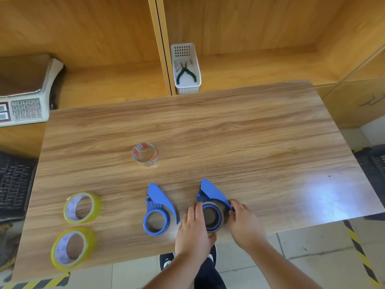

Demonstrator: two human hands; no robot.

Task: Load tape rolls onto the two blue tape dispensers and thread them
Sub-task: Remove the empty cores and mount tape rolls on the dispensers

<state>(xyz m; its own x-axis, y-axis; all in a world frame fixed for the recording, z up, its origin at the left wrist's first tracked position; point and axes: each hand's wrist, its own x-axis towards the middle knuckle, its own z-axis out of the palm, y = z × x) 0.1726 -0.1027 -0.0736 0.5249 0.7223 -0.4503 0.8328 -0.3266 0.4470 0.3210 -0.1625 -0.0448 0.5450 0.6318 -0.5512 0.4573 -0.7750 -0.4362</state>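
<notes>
Both forearms reach forward — left hand (pixel 192 226) and right hand (pixel 243 221) curled inward, fingers bent.

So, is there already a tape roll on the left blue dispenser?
No, the hub ring of the left blue dispenser is bare, and only the right blue dispenser carries a roll, held between the left hand and right hand.

This is looking like a shop's packing corner: a weighing scale (pixel 25 90) with a keypad is sitting beside the wooden table (pixel 229 132), and pliers (pixel 186 73) are lying in a white basket (pixel 187 88) on wooden shelving (pixel 250 38).
</notes>
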